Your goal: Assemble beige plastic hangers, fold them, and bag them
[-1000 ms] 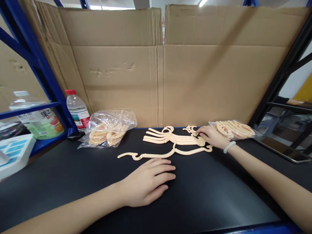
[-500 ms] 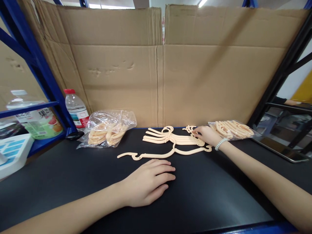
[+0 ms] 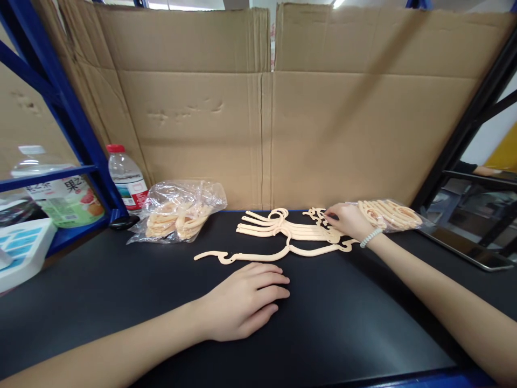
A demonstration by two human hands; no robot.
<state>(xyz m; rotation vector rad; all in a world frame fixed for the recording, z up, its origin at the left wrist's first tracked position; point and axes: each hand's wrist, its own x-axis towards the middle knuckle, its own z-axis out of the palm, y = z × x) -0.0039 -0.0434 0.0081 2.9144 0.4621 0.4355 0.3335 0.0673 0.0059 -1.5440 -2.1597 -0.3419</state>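
Note:
My left hand lies flat, palm down, on the black mat, holding nothing, just in front of a single cream plastic hanger. My right hand, with a white bead bracelet at the wrist, reaches to the far right end of a stack of cream hangers; its fingertips touch the small hanger pieces there. Whether the fingers grip a piece I cannot tell.
A clear bag of hangers lies at the back left, another bag of hangers at the back right. A water bottle stands by the blue rack post. Cardboard sheets wall the back. A tablet lies at right.
My right hand has shifted slightly at the end of the hanger stack. My left hand has stayed flat on the mat.

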